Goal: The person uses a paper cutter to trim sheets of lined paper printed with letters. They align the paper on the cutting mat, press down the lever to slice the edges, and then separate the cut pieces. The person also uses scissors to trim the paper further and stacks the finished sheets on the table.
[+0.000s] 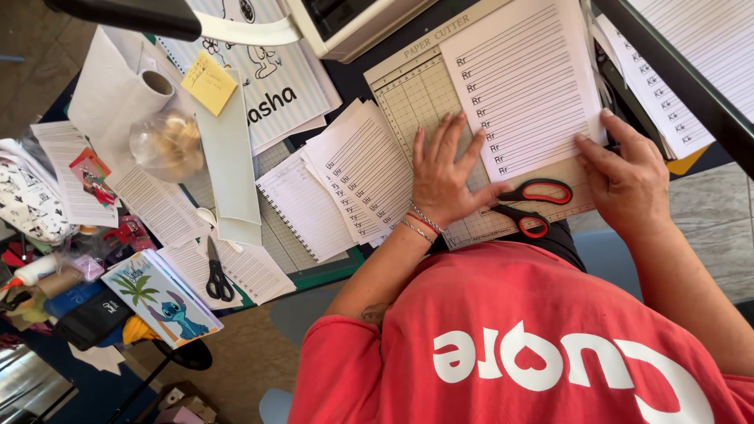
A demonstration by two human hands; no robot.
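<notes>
**Ana:** Clutter first, on the left of the bench (345, 271): a paper towel roll (118, 94), a yellow sticky note (209, 82), a clear bag (166, 145) of something pale, and black-handled scissors (217, 275) lying on lined sheets beside a cartoon-covered notebook (161, 302).

**Ben:** And nearer the middle?

**Ana:** A fanned stack of lined worksheets (357, 173) just left of the paper cutter board (416, 98). The left hand (445, 179) lies flat on that board, fingers spread, gripping nothing, its thumb reaching the lower edge of the lined practice sheet (522, 82).

**Ben:** Where are the red scissors?

**Ana:** The red-handled scissors (534, 206) rest on the board's near edge, between the two hands, just beside the left thumb.

**Ben:** The right one?

**Ana:** The right hand (628, 177) presses its fingertips on the sheet's lower right corner; fingers curled loosely, holding nothing. More lined pages (667, 102) sit beyond it.
</notes>
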